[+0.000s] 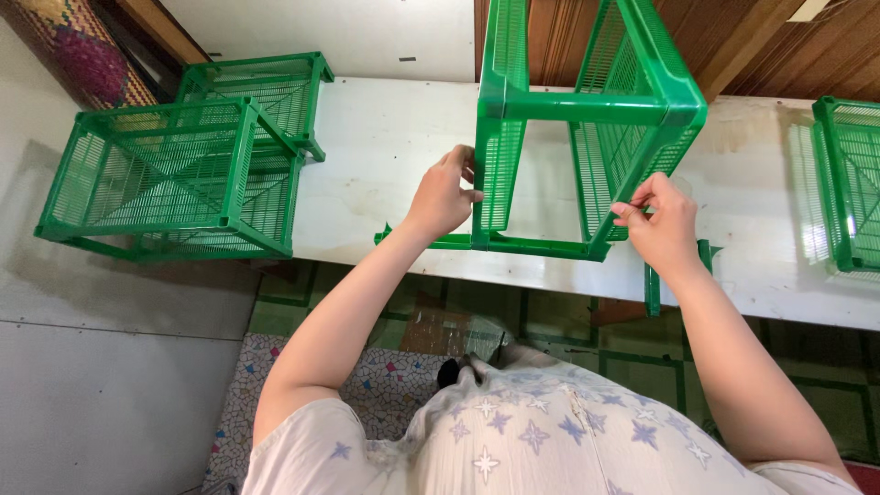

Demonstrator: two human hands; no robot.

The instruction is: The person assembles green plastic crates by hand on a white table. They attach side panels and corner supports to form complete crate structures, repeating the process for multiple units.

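A green plastic lattice rack (587, 110) stands on the white table (385, 156) right in front of me. My left hand (445, 194) grips the lower left side panel of the rack. My right hand (662, 220) pinches the lower right side panel near its bottom corner. A loose green strip (417, 241) lies on the table at the rack's foot, under my left wrist. Another green bar (653, 289) hangs over the table's near edge below my right hand.
Two assembled green racks (174, 174) lie on their sides at the left end of the table. A further green lattice piece (848, 183) sits at the far right. Green-lined tile floor and a patterned mat (367, 385) lie below the table edge.
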